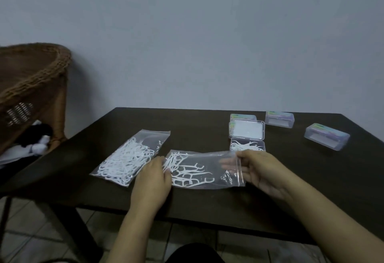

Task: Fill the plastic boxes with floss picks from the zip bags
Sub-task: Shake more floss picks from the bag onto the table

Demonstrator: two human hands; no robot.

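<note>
While both hands (151,181) (261,171) pinch 1 zip bag (203,169), fuller bag (128,156) left, open box (247,145) behind, 3 closed boxes (279,118) beyond.

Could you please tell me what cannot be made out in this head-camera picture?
- Closed boxes: contents hidden by frosted lids, labels too blurred to read.
- Open box: front hidden by the right hand; fill level unclear.
- Left hand: fingertips hidden under the held bag.

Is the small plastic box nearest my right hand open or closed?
Open. The box has its lid swung back behind it, and white floss picks show inside.
</note>
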